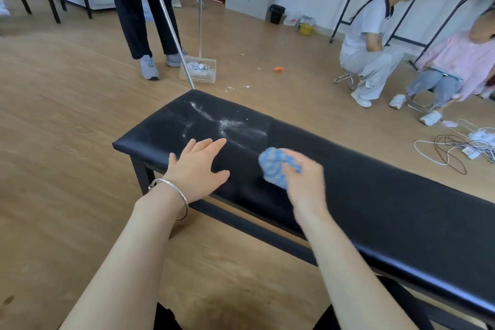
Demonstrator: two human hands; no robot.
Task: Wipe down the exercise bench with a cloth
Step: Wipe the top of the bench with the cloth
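1. The black padded bench [388, 203] is set on a wooden floor.
2. The left hand [197, 169] is laid flat on the bench top near its left end, fingers straight and spread, nothing grasped; a silver bracelet [171, 190] is worn at the wrist.
3. A crumpled blue-and-white cloth [276, 166] is gripped by the right hand [304, 182] at the bench top, further along.
4. White powder [230, 126] is streaked across the bench's left end, beyond both hands.
5. Past that end, a dustpan [199, 72] is seen.

Bench top [375, 195] lies bare to the right; leftward, the left hand [197, 169] rests flat on it.
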